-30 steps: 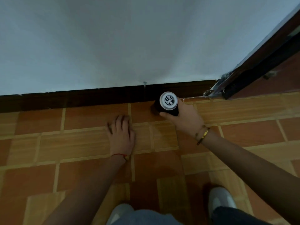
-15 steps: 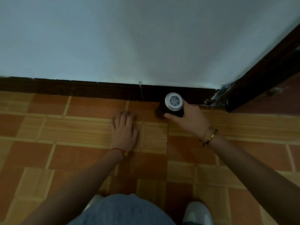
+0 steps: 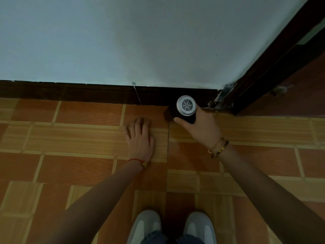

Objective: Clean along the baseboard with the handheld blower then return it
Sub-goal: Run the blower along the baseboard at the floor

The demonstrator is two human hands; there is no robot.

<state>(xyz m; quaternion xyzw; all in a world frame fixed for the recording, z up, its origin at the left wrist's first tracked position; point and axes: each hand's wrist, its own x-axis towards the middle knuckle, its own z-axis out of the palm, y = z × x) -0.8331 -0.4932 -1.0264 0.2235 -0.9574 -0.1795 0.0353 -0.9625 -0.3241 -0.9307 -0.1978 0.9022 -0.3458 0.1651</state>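
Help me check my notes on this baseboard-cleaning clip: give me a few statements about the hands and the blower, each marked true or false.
1. The right hand grips the blower. True.
2. The left hand rests on the wall. False: it lies flat on the floor tiles.
3. The blower's white grille faces the camera. True.
4. The blower sits at the far left end of the baseboard. False: it is near the right end, by the door frame.
5. The left wrist wears gold bracelets. False: a red string; the bracelets are on the right wrist.
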